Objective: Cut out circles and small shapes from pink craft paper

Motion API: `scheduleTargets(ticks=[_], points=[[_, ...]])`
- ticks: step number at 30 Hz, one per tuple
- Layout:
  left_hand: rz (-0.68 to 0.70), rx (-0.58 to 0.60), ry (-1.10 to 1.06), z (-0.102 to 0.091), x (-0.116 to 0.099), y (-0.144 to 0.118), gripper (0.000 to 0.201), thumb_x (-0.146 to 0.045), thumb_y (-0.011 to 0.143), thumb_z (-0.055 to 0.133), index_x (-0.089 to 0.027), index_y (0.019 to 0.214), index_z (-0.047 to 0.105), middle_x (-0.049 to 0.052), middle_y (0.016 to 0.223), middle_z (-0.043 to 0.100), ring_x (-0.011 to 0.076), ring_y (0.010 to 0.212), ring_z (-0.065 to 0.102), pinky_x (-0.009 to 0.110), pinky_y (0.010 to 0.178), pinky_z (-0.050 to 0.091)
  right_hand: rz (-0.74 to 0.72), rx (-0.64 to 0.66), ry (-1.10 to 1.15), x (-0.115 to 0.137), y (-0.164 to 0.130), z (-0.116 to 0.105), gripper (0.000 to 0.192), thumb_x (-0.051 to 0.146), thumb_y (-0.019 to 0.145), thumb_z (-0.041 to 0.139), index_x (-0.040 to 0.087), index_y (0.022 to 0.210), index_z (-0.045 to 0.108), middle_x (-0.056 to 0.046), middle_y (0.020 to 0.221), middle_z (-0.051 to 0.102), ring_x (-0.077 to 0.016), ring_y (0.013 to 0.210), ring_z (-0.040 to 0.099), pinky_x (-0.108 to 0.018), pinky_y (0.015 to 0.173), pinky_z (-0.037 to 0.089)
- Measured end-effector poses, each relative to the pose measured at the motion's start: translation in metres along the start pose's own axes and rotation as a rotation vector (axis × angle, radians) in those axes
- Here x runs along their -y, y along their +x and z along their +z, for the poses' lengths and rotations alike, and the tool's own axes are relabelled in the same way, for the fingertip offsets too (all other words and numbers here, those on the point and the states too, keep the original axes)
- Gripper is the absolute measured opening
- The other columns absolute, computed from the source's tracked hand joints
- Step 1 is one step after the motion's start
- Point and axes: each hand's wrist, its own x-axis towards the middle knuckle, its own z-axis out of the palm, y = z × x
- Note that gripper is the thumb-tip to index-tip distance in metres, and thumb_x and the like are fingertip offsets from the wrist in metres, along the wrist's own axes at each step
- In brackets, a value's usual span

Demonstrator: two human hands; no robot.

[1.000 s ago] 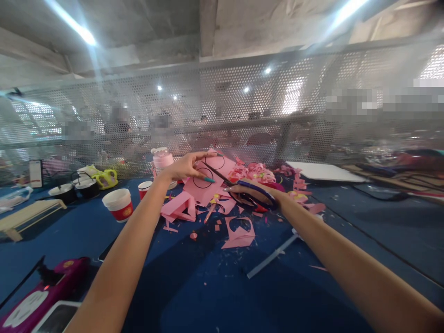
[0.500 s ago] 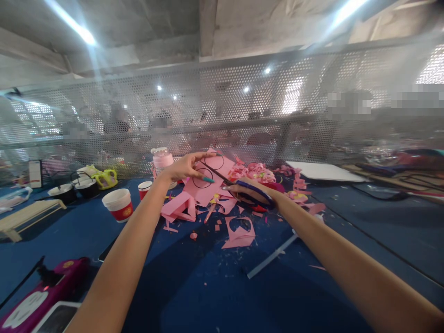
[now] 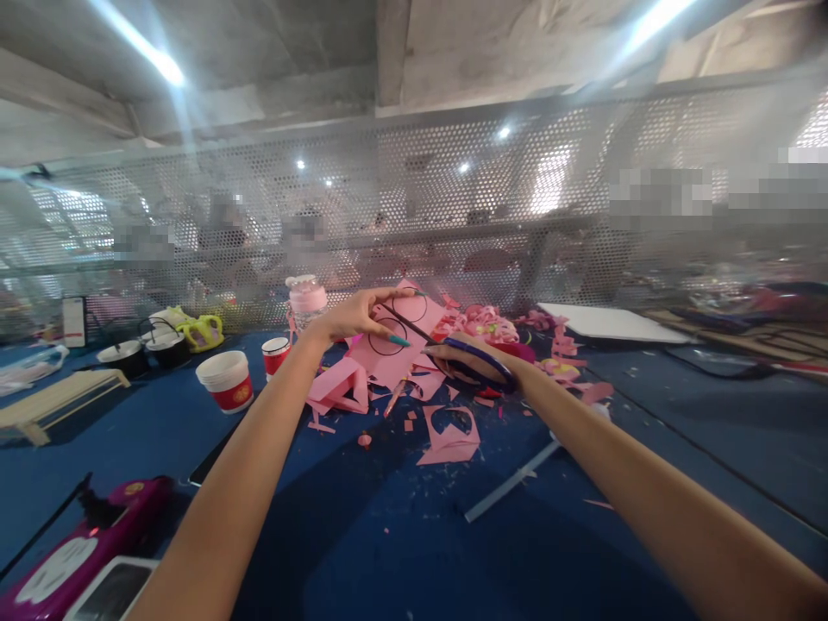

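Your left hand [image 3: 353, 316] holding the paper sheet [image 3: 402, 341] left of your right hand [image 3: 475, 355] with the scissors [image 3: 453, 352], paper scraps [image 3: 448, 435] before them (on the table [image 3: 711, 414]), cups [image 3: 226, 381] further left, mesh screen [image 3: 453, 207] behind

Shared craft workshop in an industrial-looking hall. Bare concrete ceiling with strip lights [image 3: 161, 65]; perforated metal screen [image 3: 453, 198] splits the blue table [image 3: 388, 535] from more benches behind it, where other people sit, blurred. Table littered with pink paper scraps [image 3: 449, 435], cut sheets, paper cups [image 3: 226, 379], toy pots [image 3: 133, 354], a white board [image 3: 605, 322], cables. Several stations, messy, hands-on work.
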Motion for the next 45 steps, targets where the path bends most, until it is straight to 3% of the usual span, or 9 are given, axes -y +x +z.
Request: scheduleTargets(ticks=[26,33,45], points=[[0.004,-0.008,0.012,0.001,-0.009,-0.001,0.072,-0.018,0.056,0.073,-0.023,0.123,0.046,0.011,0.135,0.04,0.0245,0.128,0.03,0.045,0.105,0.02,-0.061,-0.029,-0.085,0.008,-0.003,0.001,0.048,0.053,0.077,0.047,0.015,0.047,0.043,0.004,0.037,0.041,-0.0051,0.034,0.035,-0.021,0.037,0.028],[0.005,-0.003,0.018,0.001,-0.01,-0.002,0.072,-0.017,0.055,0.073,-0.023,0.122,0.047,0.01,0.135,0.04,0.0245,0.128,0.029,0.044,0.106,0.021,-0.052,-0.043,-0.069,0.007,-0.003,0.003,0.047,0.054,0.075,0.048,0.016,0.05,0.042,0.005,0.039,0.038,-0.0048,0.035,0.032,-0.021,0.036,0.022],[0.011,0.011,0.013,0.001,-0.008,-0.001,0.074,-0.018,0.055,0.074,-0.022,0.123,0.047,0.011,0.135,0.039,0.024,0.128,0.029,0.043,0.106,0.018,-0.019,-0.072,-0.079,0.009,-0.003,0.003,0.046,0.049,0.073,0.052,0.016,0.045,0.04,0.004,0.037,0.038,-0.005,0.033,0.035,-0.021,0.036,0.026]])
